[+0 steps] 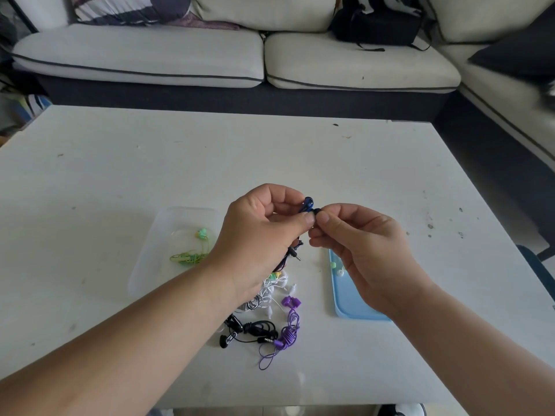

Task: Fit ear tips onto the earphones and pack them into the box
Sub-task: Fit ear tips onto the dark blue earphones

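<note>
We hold the blue earphones (pixel 307 203) up, a dark ear tip (pixel 317 211) against one bud. Green earphones (pixel 192 254) lie coiled in the clear box (pixel 168 223); purple earphones (pixel 288 334) lie nearer us.

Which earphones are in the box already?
The green earphones, alone in the clear box. The left hand holds the blue earphones, the right hand an ear tip; white, black and purple earphones lie on the table.

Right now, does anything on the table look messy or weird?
Yes. The white pair, black pair and purple pair lie bunched in one heap, cords overlapping. Only the green pair sits in the box. Dark specks dot the table on the right.
</note>
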The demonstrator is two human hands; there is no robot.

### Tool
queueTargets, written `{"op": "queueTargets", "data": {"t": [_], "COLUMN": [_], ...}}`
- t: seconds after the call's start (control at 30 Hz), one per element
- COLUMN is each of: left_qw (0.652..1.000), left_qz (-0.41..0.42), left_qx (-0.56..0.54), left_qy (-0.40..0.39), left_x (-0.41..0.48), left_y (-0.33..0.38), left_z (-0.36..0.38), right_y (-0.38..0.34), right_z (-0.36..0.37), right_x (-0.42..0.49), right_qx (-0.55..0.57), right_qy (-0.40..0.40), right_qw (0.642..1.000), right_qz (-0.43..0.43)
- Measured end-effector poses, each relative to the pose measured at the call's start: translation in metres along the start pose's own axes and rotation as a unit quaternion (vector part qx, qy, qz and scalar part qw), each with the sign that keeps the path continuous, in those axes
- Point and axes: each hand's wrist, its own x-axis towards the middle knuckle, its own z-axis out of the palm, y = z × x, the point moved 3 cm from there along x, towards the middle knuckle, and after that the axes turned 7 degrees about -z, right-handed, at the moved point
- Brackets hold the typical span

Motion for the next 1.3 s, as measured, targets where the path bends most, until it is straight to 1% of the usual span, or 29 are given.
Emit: {"op": "queueTargets", "data": {"t": [0.27,0.5,0.63,0.73,0.87,1.0,1.07,1.13,1.23,1.3], "left_qw": [1.000,0.997,0.995,0.993,0.989,0.984,0.986,0.991,0.995,0.995], "left_qz": [0.009,0.050,0.078,0.100,0.113,0.129,0.124,0.105,0.085,0.080], "left_qx": [-0.010,0.013,0.024,0.036,0.078,0.108,0.105,0.079,0.056,0.050], "left_qy": [0.025,0.055,0.052,0.052,0.056,0.053,0.046,0.034,0.025,0.020], "left_x": [-0.004,-0.008,-0.008,-0.007,-0.005,-0.002,-0.001,0.001,0.003,0.004], "left_y": [-0.002,0.000,0.004,0.006,0.005,0.006,0.008,0.007,0.006,0.005], "left_z": [0.003,0.005,0.007,0.006,0.005,0.004,0.003,0.002,0.001,0.001], "right_y": [0.009,0.010,0.009,0.007,0.007,0.008,0.006,0.004,0.003,0.002], "right_z": [0.002,0.011,0.013,0.011,0.010,0.012,0.012,0.011,0.008,0.007], "right_x": [-0.004,-0.006,-0.004,-0.002,-0.005,-0.005,-0.004,-0.002,0.002,0.003], "right_qx": [-0.010,0.087,0.117,0.101,0.047,0.085,0.115,0.141,0.125,0.124], "right_qy": [0.038,0.025,0.018,0.025,0.066,0.081,0.078,0.069,0.059,0.038], "right_qw": [0.999,0.996,0.992,0.994,0.997,0.992,0.988,0.984,0.986,0.986], "right_qz": [-0.017,0.017,0.033,0.026,0.016,0.048,0.071,0.088,0.097,0.101]}}
